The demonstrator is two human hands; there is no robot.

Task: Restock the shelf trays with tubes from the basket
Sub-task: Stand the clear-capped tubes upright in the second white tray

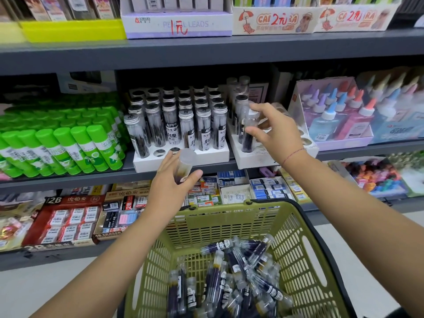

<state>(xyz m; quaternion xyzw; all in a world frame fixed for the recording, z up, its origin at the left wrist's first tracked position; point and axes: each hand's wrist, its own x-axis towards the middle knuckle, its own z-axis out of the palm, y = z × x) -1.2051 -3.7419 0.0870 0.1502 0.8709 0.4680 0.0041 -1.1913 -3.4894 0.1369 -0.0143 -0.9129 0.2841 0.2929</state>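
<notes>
Tubes [241, 278] of clear plastic lie heaped in the green basket [296, 244], below and between both wrists. The right hand [273, 131] pinches one tube [249, 134] between thumb and fingertips. It stands upright with its foot at a hole of the right tray [254, 160], just under the palm; whether it is fully seated cannot be told. The left hand [172, 187] has its fingers wrapped round a second tube [184, 167], cap uppermost. It is just in front of the left tray [183, 161], whose empty holes [159, 153] sit right above the knuckles.

These tubes look light and rigid, with smooth round walls that are probably slippery and apt to roll. The caps may pull off, so a hold on the body below the cap seems safest, leaving the foot free to enter a hole.

Above the hands, a white box [176, 25] reads "PENCIL LEADS" with a red handwritten "1元"; cartoon boxes [273, 21] beside it show "2元". Below the left hand, cartons [68, 226] read "2B" and "4B ERASER". Labels on the racked tubes are too small to read.
</notes>
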